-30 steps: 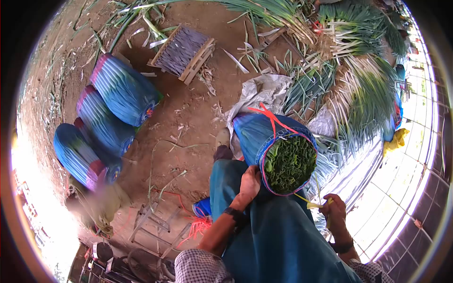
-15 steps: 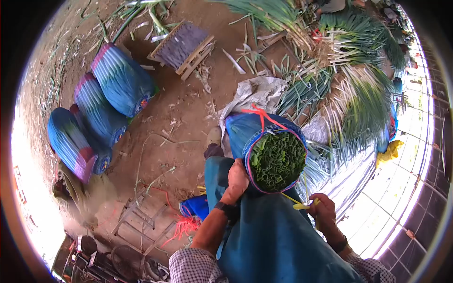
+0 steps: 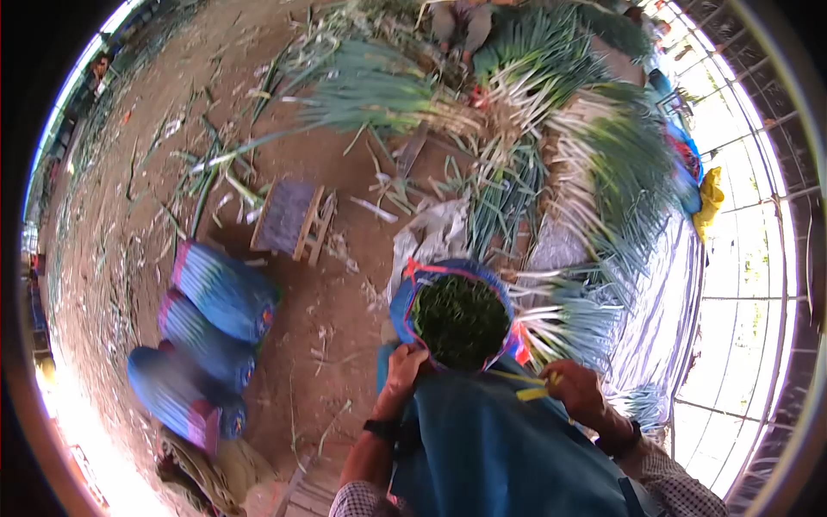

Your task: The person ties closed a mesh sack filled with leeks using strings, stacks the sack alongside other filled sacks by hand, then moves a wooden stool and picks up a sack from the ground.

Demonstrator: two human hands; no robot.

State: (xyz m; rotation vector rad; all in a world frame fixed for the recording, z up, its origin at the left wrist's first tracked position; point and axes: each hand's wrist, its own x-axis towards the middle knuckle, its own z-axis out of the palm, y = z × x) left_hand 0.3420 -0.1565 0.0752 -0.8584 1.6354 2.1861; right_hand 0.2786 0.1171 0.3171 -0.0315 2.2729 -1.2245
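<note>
A blue mesh bag stands upright against the dark green apron, packed with green onion leaves whose cut tops fill its round mouth. Red string is tied at the far rim. My left hand grips the near left rim, fingers closed on the mesh. Just right of the bag, my right hand is closed around a yellow cord, which runs from the near rim to my fingers. How the cord joins the rim is too small to make out.
Several filled blue bags lie at left. A small low wooden stool stands on the dirt floor beyond them. Heaps of green onions spread across the far right, beside silver sheeting. Another person sits at the far end.
My view has tilted up and turned, so the bag sits lower and left in it. The left hand stays on the rim; the right still holds the yellow cord, now stretched toward it.
</note>
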